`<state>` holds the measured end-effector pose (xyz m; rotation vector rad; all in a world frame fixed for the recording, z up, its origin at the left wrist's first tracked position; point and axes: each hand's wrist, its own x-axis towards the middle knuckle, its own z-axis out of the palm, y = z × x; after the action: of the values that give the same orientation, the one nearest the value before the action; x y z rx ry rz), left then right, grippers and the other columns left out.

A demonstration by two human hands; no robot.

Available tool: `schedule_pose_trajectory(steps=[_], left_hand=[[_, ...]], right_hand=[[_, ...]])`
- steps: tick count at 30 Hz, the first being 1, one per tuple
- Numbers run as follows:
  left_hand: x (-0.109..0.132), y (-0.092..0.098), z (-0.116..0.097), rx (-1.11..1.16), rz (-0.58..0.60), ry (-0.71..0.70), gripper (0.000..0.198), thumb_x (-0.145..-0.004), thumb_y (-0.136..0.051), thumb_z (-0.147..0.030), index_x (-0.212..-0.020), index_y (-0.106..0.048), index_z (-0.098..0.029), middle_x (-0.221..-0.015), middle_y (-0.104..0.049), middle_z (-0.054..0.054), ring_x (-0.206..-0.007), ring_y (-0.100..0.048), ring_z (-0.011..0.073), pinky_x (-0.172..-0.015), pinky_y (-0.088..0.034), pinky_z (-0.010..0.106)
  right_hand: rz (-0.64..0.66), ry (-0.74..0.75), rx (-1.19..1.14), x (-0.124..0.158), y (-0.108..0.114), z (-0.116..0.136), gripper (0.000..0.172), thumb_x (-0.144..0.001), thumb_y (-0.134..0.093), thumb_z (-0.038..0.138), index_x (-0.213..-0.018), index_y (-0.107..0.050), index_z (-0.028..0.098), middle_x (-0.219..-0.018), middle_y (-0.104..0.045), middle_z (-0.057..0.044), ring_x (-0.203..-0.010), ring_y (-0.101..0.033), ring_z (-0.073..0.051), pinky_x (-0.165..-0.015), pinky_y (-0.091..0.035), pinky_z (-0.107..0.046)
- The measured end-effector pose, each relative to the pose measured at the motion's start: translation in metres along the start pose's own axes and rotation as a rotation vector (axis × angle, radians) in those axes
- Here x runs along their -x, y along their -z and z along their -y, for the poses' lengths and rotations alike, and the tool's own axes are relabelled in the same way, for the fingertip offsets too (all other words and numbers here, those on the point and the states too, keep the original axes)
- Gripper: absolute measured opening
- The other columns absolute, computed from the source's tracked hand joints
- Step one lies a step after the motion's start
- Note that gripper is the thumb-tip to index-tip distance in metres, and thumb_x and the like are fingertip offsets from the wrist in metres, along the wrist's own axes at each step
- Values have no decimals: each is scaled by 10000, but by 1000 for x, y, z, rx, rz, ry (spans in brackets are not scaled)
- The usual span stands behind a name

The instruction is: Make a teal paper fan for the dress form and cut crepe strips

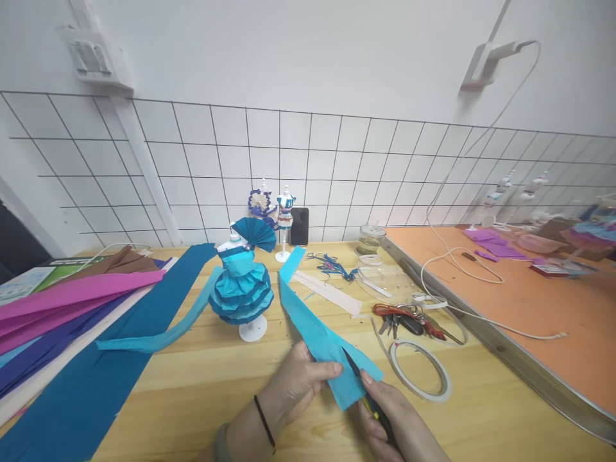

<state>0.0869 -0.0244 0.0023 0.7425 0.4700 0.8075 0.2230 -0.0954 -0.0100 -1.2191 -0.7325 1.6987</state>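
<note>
My left hand (298,378) pinches the near end of a light blue crepe paper strip (312,321), thumb on top. My right hand (392,417) is closed on scissors (356,375) with yellow-and-black handles; the dark blades lie against the strip's right edge. The strip runs away from me toward the wall. A small mannequin in a ruffled blue paper dress (241,289) with a fan-shaped top stands on a white foot just left of the strip.
Long sheets of teal (110,366), pink (72,298), purple and brown paper lie at left. A tape ring (418,372), keys (407,317), a glass jar (369,240), a phone and two small mannequins (285,215) sit on the wooden table (202,385). An orange table (543,308) with a white cable adjoins at right.
</note>
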Motion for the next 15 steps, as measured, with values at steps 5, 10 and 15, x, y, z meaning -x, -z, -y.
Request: schedule_pose_trajectory(steps=[5,10,15], left_hand=[[0,0,0,-1,-17,8,402,-525,-788,-138,-904,-658,-101,-912,-705,132,-855,-636,238,-826,-455,369],[-1,-1,0,-3,-16,4,394,-521,-789,-142,-893,-664,-104,-903,-707,129,-838,-640,239,-796,-470,362],[0,-1,0,-14,-20,3,383,-525,-784,-142,-888,-667,-100,-884,-710,127,-825,-639,232,-789,-471,357]], right_hand=[[-9,24,35,-2,2,-3,567,-650,-527,689,-428,-356,196,-301,-205,121,-206,-157,-10,-256,-62,-172],[-11,29,52,-1,2,-3,568,-654,-525,687,-424,-341,200,-299,-206,120,-206,-158,-11,-254,-61,-173],[-22,33,69,-1,1,-3,576,-652,-520,692,-412,-332,203,-284,-185,122,-204,-155,-14,-258,-60,-174]])
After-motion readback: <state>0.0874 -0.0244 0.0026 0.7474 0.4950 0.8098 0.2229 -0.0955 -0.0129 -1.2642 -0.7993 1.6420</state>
